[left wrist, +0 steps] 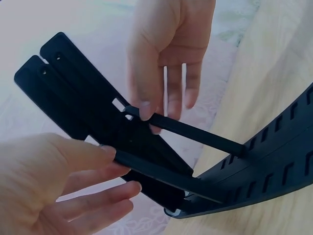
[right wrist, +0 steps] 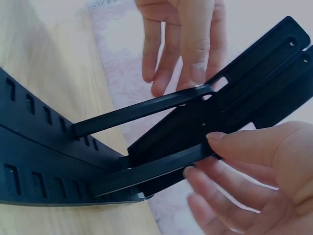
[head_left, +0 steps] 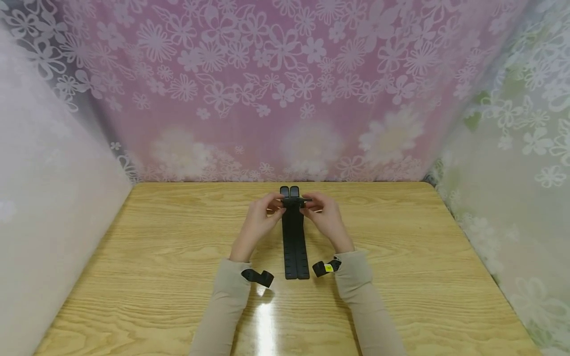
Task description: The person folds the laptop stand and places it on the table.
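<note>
A black folding stand [head_left: 294,237] is on the table between both hands. Its long base [left wrist: 274,147] has rows of slots along both edges, and a hinged panel [left wrist: 73,93] tilts up from one end. Two thin prop bars [left wrist: 195,134] slant between panel and base, with their lower ends at the slots. My left hand [head_left: 260,215] pinches one bar near the panel between thumb and fingers. On the opposite side, my right hand [head_left: 327,217] pinches the other bar [right wrist: 156,169] near its panel end, thumb on top.
The wooden table [head_left: 156,257] reaches back to a pink flowered curtain [head_left: 267,99]. Pale curtains [head_left: 49,163] hang at both sides. Each sleeved wrist wears a small black camera mount [head_left: 258,278].
</note>
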{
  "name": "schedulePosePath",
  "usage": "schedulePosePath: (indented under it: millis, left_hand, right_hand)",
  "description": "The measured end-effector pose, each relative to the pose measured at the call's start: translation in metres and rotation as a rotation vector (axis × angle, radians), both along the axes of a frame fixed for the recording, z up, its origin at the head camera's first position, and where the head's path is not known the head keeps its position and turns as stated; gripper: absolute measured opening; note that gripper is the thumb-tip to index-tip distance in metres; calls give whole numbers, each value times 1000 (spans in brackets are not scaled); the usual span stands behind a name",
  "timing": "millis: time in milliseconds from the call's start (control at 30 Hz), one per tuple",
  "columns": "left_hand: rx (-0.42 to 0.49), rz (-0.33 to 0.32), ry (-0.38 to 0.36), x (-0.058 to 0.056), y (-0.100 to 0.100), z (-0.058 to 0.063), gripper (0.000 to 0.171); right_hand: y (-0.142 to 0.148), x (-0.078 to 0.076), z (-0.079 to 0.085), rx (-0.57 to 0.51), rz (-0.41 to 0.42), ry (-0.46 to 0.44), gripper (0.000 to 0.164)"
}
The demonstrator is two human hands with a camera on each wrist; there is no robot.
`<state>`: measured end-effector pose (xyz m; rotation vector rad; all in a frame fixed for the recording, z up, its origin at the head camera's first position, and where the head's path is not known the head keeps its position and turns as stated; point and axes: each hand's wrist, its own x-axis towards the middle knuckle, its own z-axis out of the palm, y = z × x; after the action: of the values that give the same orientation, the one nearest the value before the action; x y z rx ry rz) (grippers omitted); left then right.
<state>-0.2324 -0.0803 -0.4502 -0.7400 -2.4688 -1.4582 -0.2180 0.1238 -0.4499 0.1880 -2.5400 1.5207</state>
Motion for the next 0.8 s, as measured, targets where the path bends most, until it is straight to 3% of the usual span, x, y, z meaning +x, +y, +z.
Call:
schedulePosePath:
  millis: [300, 800]
  left_hand:
    - [-8, 70, 29, -2, 7, -9, 33]
    - [47, 96, 93, -6, 12, -15, 30]
  right_hand:
    - [-2, -6, -10, -16, -26, 62, 36]
    - [-7, -8, -14, -69, -89, 81, 34]
